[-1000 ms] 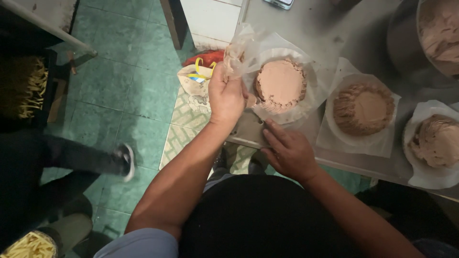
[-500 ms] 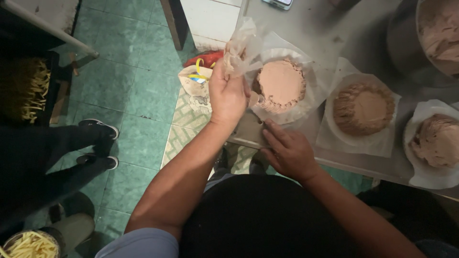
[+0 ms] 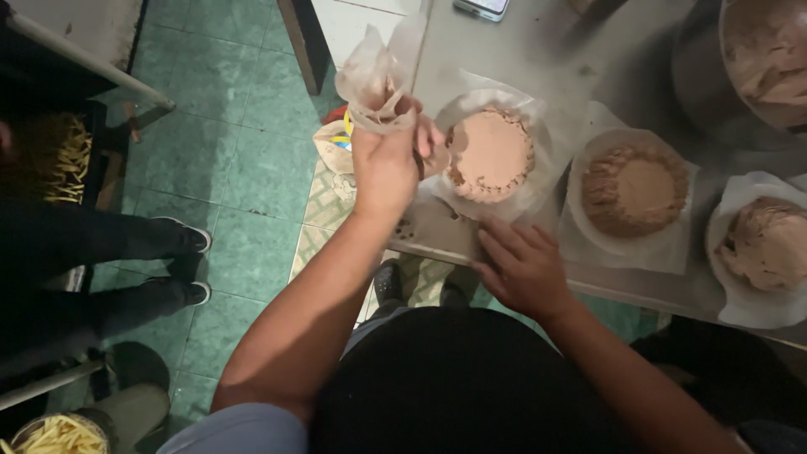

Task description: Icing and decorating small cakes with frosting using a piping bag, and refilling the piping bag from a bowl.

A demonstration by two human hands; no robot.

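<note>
My left hand point(image 3: 388, 160) grips a clear piping bag point(image 3: 376, 80) of brown cream, its tip beside the left edge of a round brown-frosted cake point(image 3: 491, 154) on white paper. My right hand point(image 3: 523, 267) rests flat on the steel table's point(image 3: 496, 50) front edge, just below that cake, fingers spread and holding nothing. A second cake point(image 3: 635, 187) with a piped rim sits to the right, and a third, roughly frosted cake point(image 3: 767, 248) lies at the far right.
A large metal bowl of brown cream point(image 3: 769, 55) stands at the back right. A phone point(image 3: 482, 7) lies at the table's far edge. On the green tiled floor sit a bag point(image 3: 334, 143), another person's legs and shoes point(image 3: 189, 265), and a bowl of fries point(image 3: 55, 433).
My left hand has lifted the piping bag slightly at the cake's left edge. The other person's feet have moved from mid-step to standing side by side. My right hand stays put.
</note>
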